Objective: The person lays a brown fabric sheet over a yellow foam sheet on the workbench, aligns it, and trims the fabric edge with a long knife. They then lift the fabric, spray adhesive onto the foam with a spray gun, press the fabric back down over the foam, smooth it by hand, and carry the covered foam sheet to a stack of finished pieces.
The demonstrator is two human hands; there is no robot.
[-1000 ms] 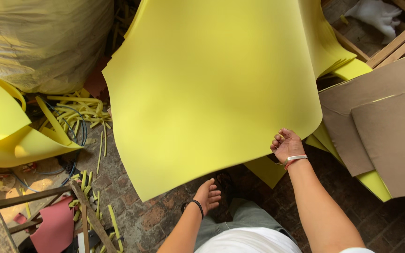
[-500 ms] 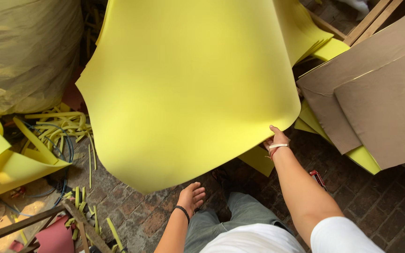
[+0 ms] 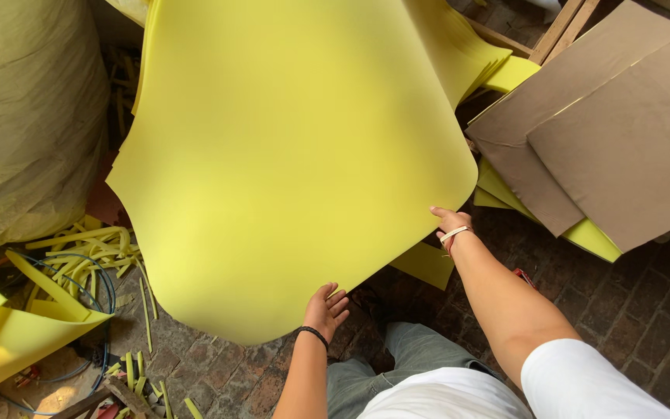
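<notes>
A large yellow foam sheet (image 3: 288, 155) fills the middle of the head view, bowed and hanging down toward me. My left hand (image 3: 325, 309) grips its lower edge, thumb on top, with a black band on the wrist. My right hand (image 3: 450, 223) holds the sheet's right edge, fingers tucked behind the foam, a pale band on its wrist. More yellow sheets (image 3: 467, 54) are stacked behind the top right of the held one.
Brown cardboard sheets (image 3: 622, 132) lie on yellow foam at the right. A big plastic-wrapped bundle (image 3: 25, 116) stands at the left. Yellow foam offcuts and strips (image 3: 87, 256) and a blue cable (image 3: 106, 326) litter the brick floor (image 3: 630, 310).
The sheet has swung left and lower in view. My left hand has come up from below to grip its bottom edge; my right hand stays on the right edge.
</notes>
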